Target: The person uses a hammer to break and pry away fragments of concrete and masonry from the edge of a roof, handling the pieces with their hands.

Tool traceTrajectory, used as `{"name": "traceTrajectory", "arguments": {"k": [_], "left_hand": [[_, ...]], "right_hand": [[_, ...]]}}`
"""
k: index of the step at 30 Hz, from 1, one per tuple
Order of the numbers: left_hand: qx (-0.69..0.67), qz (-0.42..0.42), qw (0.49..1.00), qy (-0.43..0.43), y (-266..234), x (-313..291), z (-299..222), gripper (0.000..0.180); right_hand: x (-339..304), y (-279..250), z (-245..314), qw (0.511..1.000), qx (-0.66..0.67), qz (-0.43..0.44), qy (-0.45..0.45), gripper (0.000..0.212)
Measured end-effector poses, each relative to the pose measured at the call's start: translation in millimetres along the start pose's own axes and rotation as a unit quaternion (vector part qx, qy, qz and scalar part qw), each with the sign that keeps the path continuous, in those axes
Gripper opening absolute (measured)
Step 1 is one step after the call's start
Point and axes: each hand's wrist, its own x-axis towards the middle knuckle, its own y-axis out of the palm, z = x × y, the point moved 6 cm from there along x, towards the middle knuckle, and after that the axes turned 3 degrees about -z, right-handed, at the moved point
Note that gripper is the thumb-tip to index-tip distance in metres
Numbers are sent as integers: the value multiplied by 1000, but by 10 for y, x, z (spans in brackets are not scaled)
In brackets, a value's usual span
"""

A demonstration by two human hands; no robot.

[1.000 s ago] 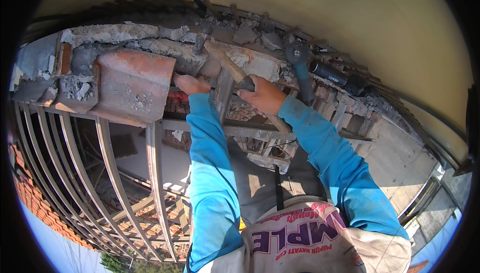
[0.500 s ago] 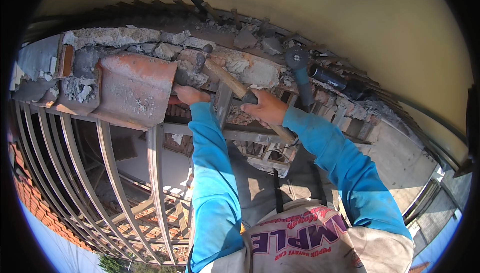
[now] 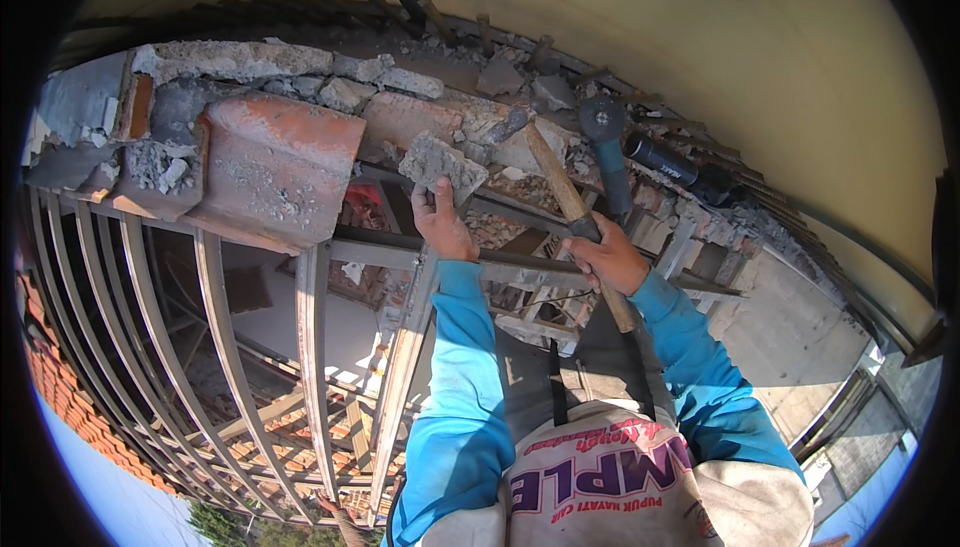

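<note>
The left hand (image 3: 443,222) reaches up and grips a grey chunk of broken mortar (image 3: 442,165) from below, fingers curled onto its lower edge, lifting it just clear of the rubble along the broken wall top (image 3: 250,59). The chunk sits near the middle of that wall top, just right of a large clay roof tile (image 3: 275,169) that lies tilted over the wall's front edge and onto the metal roof battens (image 3: 215,327). The right hand (image 3: 610,259) is closed around the wooden handle of a hammer (image 3: 560,192); the handle runs up and to the left, and its dark steel head (image 3: 505,127) rests against the crumbled masonry just right of the lifted chunk. The two hands are apart, the left one higher and nearer the wall, the right one lower and toward the person's body. Both forearms are in bright blue sleeves (image 3: 450,387). Just behind the right hand an angle grinder (image 3: 610,147) with a teal body lies on the wall top, its disc end pointing up, and a dark cylindrical tool (image 3: 675,165) lies beside it further right. Loose grey rubble (image 3: 155,162) is heaped at the wall's left end, next to the tile. Below the battens, a lower tiled roof (image 3: 70,387) shows at the left edge.
</note>
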Motion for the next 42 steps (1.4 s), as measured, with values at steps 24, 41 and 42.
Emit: {"name": "traceTrajectory", "arguments": {"k": [24,41,42], "left_hand": [[818,24,418,394,1115,1128,-1907,30],[851,17,386,356,1091,1261,-1706,25],[844,21,394,363,1106,1262,-1719,26]], "right_hand": [[-320,-304,-540,995,-61,-82,16,73],[-511,-719,-1078,992,-27,-106,68,63],[-525,-765,-1133,989,-18,-125,76,56]]}}
